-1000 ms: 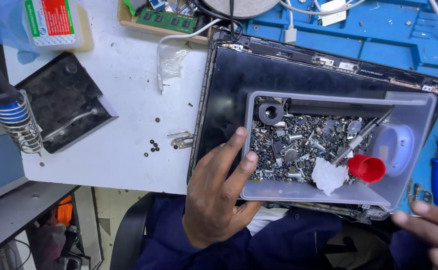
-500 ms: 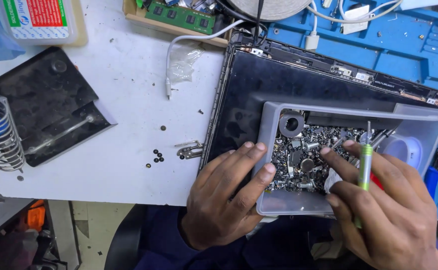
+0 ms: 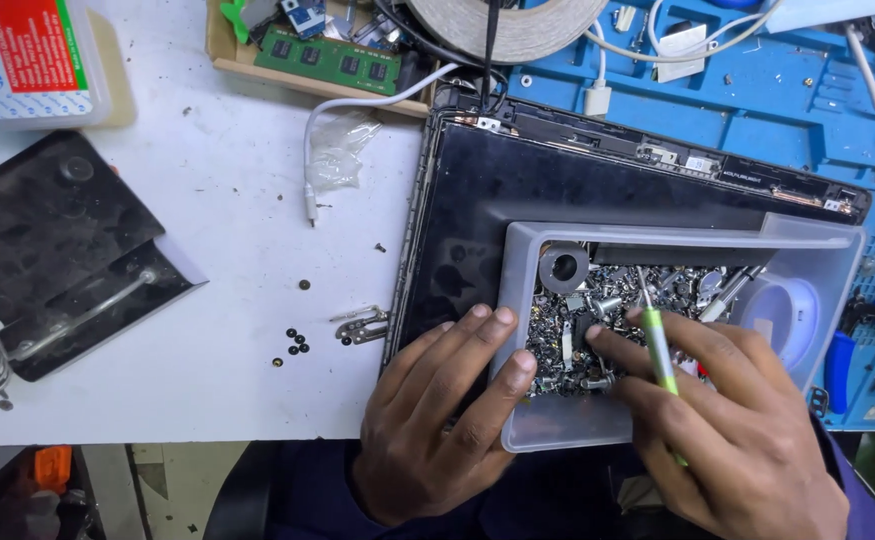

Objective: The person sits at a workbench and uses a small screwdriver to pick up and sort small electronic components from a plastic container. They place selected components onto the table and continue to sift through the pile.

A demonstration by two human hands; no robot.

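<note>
A clear plastic tray full of small metal screws and parts rests on a black laptop panel. My left hand lies flat against the tray's left wall, fingers over its rim. My right hand reaches into the tray from the lower right. It grips a green-handled screwdriver whose thin tip points up among the screws, while its fingertips touch the parts. A grey metal ring sits in the tray's upper left corner.
A small metal hinge and several loose black screws lie on the white table left of the laptop. A dark metal plate sits far left. A green memory stick, a tape roll and a blue work mat lie beyond.
My right hand has come into the tray with the screwdriver and now picks among the screws. My left hand has stayed at the tray's left edge. The view has shifted slightly.
</note>
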